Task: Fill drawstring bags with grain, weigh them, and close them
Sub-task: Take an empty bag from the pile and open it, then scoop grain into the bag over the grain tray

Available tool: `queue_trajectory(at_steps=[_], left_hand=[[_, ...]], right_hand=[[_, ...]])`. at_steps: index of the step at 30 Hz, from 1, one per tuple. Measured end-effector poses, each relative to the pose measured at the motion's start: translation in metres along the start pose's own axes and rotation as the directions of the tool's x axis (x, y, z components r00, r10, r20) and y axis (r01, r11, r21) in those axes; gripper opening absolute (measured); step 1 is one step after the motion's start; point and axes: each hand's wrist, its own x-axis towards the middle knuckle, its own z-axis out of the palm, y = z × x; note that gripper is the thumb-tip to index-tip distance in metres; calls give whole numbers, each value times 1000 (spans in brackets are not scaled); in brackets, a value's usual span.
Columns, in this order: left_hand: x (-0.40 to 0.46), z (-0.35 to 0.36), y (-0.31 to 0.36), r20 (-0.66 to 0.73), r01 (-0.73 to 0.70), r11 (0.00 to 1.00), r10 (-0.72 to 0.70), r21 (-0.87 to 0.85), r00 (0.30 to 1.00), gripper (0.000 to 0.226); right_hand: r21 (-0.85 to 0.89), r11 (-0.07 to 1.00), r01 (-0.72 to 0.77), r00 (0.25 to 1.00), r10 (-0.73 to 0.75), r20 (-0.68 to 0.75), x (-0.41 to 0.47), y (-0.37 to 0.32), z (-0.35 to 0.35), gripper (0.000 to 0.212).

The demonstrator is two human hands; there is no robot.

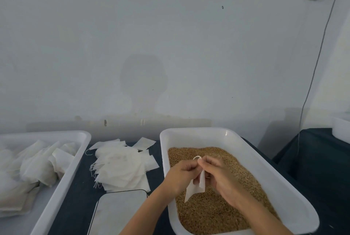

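Hands: two. The left hand (181, 173) and right hand (217, 173) meet above the grain, each grip pinching the top of one small white drawstring bag (197, 185), which hangs limp between them.
String: one loop (197, 157) above the fingertips.
Trays: two white ones. The right tray (265, 166) holds brown grain (212, 214); the left tray (62, 176) holds filled bags (32, 168), too heaped to count.
Empty bags: one loose pile (121, 164) on the dark table (77, 193) between the trays.
Scale: one flat white scale (119, 214), near the pile.
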Motion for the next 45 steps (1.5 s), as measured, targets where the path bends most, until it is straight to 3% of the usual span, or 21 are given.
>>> queue_trajectory(at_steps=[4,10,13,17,20,21,23,25,29,33,36,38,39,40,42,43,45], left_hand=[[0,1,-2,-46,43,997,-41,57,998,47],[-1,0,1,-70,25,1000,-26,-15,997,33],[-1,-1,1,-130,55,998,-54,0,990,33],[-5,3,2,-305,121,980,-68,160,950,30],[-8,10,4,-285,33,919,87,393,955,15],[-9,12,5,-235,-43,874,177,485,956,11],[-8,15,2,-139,-158,758,312,633,940,25],[-7,14,1,-100,-177,669,354,722,930,26],[-9,14,0,-80,-182,657,348,732,934,27],[-12,16,7,-65,-212,651,374,729,925,45],[-13,16,10,32,-291,564,424,773,905,21],[-13,16,12,30,-277,587,395,761,918,15],[-14,16,12,2,-237,609,361,757,933,15],[-13,16,11,-43,-178,631,318,756,947,15],[-12,15,8,-143,-43,655,228,755,963,15],[-11,16,7,-176,7,656,193,755,965,15],[-10,17,7,-209,67,635,152,769,966,17]], right_hand=[[-30,999,20,1000,-21,-19,0,1,1,21],[-36,998,58,998,-59,-28,3,3,1,31],[-60,996,63,995,-68,-79,2,2,0,22],[-390,918,71,965,-163,-208,0,3,0,22],[-627,778,46,937,-252,-244,1,5,0,26],[-629,777,35,932,-253,-261,1,6,0,27],[-605,796,7,928,-231,-293,2,6,-1,28],[-548,836,-4,931,-197,-307,2,5,-2,28],[-408,912,-45,924,-117,-363,3,4,-4,32],[-312,944,-112,891,-43,-452,3,7,-9,32],[-199,972,-127,901,29,-433,2,5,-8,31],[-228,963,-143,889,24,-457,2,4,-12,27],[-331,926,-183,876,1,-481,3,4,-16,23],[-517,814,-265,872,-26,-489,3,4,-23,18],[-826,386,-410,898,11,-440,-2,3,-38,31],[-882,204,-424,905,73,-418,-5,4,-46,47],[-910,38,-412,898,185,-399,-11,5,-53,57]])
